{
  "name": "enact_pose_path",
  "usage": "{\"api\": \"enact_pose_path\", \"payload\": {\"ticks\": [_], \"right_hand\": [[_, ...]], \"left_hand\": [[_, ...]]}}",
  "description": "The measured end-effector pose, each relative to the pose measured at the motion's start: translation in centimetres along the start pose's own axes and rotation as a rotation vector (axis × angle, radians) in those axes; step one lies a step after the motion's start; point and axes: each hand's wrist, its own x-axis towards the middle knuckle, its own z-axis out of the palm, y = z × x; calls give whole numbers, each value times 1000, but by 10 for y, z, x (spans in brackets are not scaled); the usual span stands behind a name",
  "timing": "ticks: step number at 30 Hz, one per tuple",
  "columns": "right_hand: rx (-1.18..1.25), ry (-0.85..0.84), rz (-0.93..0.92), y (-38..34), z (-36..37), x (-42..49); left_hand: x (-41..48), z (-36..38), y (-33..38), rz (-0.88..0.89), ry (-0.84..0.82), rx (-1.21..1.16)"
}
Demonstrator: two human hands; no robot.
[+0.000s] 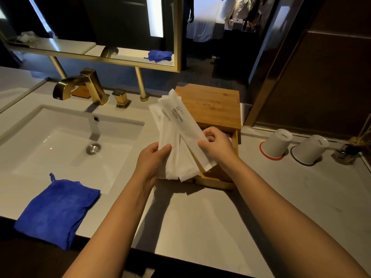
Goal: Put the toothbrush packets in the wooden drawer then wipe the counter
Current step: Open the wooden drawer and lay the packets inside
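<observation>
Several white toothbrush packets (176, 135), one printed "BRUSHING TEETH", are fanned out in the air above the counter. My left hand (150, 159) pinches their lower left edge, and my right hand (216, 145) grips the right edge of the top packet. Right behind them stands a small wooden drawer box (210, 105); its drawer (218, 181) is pulled out towards me, under the packets. A folded blue cloth (56, 209) lies on the pale counter (200, 223) at the front left, beside the sink.
A white sink basin (60, 145) with a gold tap (80, 85) fills the left. Two upturned white cups (277, 143) (310, 149) and a reed diffuser (347, 151) stand at the right. A gold-framed mirror (176, 33) hangs behind.
</observation>
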Motion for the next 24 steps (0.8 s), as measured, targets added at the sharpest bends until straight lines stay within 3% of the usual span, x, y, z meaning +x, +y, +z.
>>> {"api": "enact_pose_path", "payload": {"ticks": [5, 9, 14, 18, 24], "right_hand": [[-160, 79, -9, 7, -31, 22], [-342, -31, 66, 17, -45, 36], [-416, -109, 25, 35, -33, 43], [-576, -1, -33, 44, -14, 54], [-700, 199, -279, 55, 3, 62]], "left_hand": [[10, -18, 3, -16, 88, -70], [18, -37, 6, -29, 129, -120], [27, -52, 6, -36, 160, -170], [32, -56, 3, -52, 174, -174], [36, -58, 0, -47, 195, -135]]}}
